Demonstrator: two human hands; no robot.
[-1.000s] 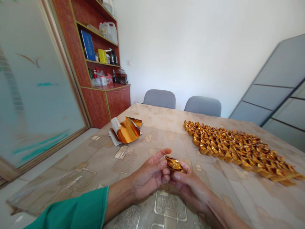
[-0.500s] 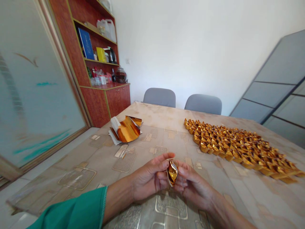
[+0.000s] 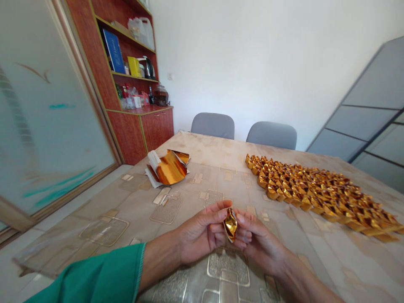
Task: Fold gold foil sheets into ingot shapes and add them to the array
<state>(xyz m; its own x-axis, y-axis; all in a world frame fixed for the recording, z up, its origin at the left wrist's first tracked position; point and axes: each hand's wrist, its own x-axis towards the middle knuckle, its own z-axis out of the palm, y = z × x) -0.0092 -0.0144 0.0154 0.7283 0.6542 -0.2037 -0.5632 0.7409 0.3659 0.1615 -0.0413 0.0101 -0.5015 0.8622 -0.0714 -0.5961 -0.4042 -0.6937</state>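
A small folded piece of gold foil paper [image 3: 230, 224] stands on edge between my two hands, just above the table. My left hand [image 3: 202, 231], with a green sleeve behind it, pinches its left side with thumb and fingers. From the right, my right hand [image 3: 257, 240] pinches the other side, fingers curled. A large patch of several finished gold foil pieces [image 3: 318, 193] lies in rows on the table to the right. A stack of flat gold foil sheets [image 3: 168, 168] sits at the far left of the table.
The table [image 3: 132, 206] wears a beige patterned cloth. Two grey chairs [image 3: 213, 125] stand at its far side. A red-brown shelf cabinet [image 3: 139, 122] with bottles and a kettle is at the left, beside a frosted glass door. Grey panels lean at the right.
The foil piece went from lying flat on my fingertips to standing on edge, pinched between both hands. My hands closed in around it and stayed in place.
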